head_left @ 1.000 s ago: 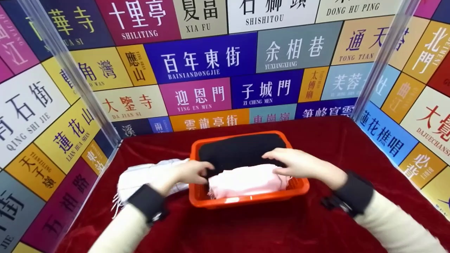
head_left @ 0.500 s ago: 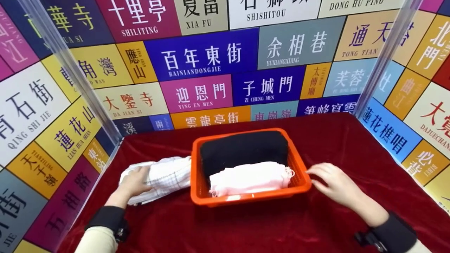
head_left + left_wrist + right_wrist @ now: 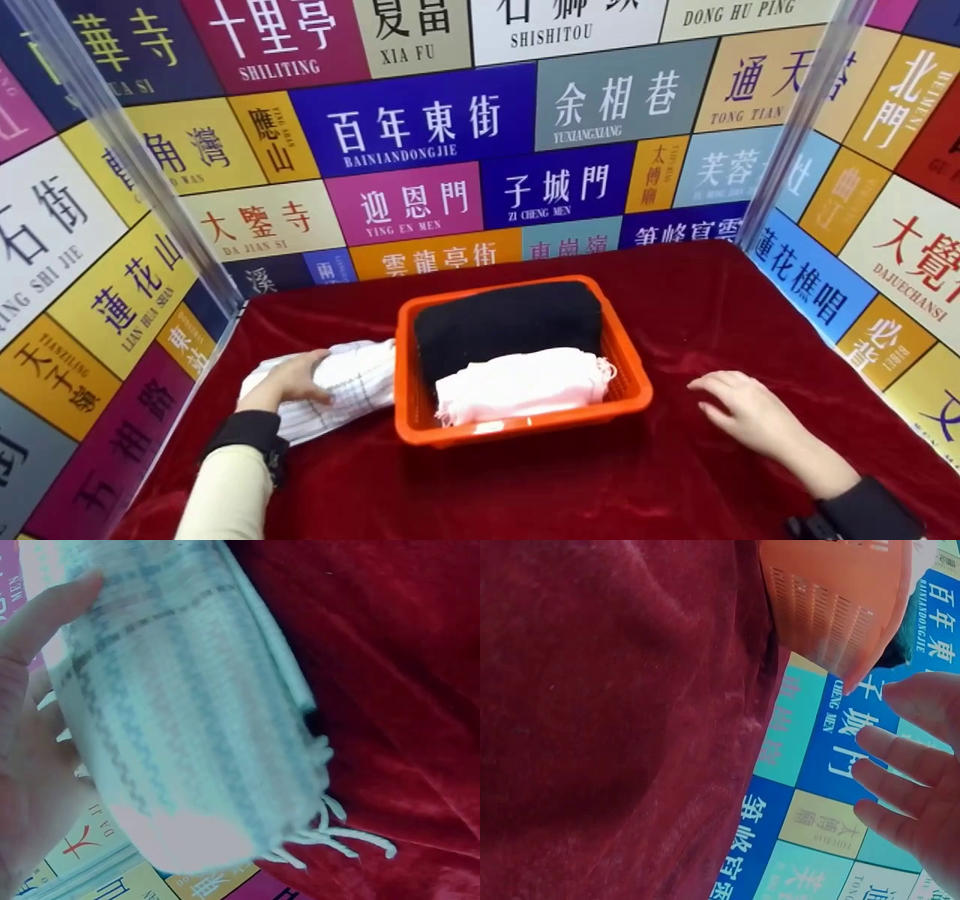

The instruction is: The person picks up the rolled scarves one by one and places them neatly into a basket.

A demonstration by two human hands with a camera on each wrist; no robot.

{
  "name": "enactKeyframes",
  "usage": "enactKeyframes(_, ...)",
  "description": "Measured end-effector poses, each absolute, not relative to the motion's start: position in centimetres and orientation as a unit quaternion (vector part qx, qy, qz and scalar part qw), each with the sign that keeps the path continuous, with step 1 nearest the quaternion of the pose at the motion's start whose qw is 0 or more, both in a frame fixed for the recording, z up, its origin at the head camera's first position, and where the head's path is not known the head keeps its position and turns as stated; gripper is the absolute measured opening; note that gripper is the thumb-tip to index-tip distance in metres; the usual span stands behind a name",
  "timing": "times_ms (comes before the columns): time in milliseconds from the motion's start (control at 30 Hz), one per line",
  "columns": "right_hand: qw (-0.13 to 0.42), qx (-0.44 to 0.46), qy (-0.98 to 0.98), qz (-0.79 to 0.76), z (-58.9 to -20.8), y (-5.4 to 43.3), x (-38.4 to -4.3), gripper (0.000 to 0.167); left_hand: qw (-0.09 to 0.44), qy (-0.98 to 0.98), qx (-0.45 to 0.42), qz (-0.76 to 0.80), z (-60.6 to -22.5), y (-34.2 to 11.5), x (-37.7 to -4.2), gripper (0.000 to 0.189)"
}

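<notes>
My left hand (image 3: 294, 381) lies over a folded white scarf (image 3: 352, 386) with thin dark check lines, just left of the basket. In the left wrist view the thumb presses on the scarf (image 3: 187, 705), and the other fingers go behind its edge. White fringe hangs from its end. An orange plastic basket (image 3: 637, 394) holds a folded black cloth (image 3: 510, 322) at the back and a rolled pale pink fringed scarf (image 3: 517, 386) in front. My right hand (image 3: 750, 412) hovers to the right of the basket, fingers loosely spread, holding nothing.
Dark red velvet (image 3: 480, 495) covers the table. Printed sign panels (image 3: 412, 120) stand behind and at both sides, with clear corner posts (image 3: 787, 135) at the back left and back right. Perforated basket walls (image 3: 825, 607) show in the right wrist view.
Both hands have left the basket, the left moving out to the white scarf and the right drawing away to the right. The scarf has shifted slightly under the left hand.
</notes>
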State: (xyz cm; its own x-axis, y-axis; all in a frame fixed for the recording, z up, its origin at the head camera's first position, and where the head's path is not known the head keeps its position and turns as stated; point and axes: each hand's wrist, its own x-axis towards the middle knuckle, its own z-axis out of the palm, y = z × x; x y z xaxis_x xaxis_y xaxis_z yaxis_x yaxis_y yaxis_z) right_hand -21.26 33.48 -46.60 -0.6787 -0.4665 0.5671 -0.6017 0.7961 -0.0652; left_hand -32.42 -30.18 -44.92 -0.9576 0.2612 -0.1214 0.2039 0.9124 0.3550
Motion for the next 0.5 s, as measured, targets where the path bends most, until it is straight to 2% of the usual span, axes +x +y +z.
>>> enactKeyframes(300, 0.235, 0.272, -0.923, 0.137, -46.1, 32.7, -20.8, 0.028, 0.083, 0.989, 0.073, 0.097, -46.6, -29.2, -33.2, 0.085)
enactKeyframes(500, 0.223, 0.281, -0.922, 0.144, -46.0, 32.3, -21.3, 0.028, 0.118, 0.987, 0.057, 0.096, -47.0, -28.8, -33.1, 0.089)
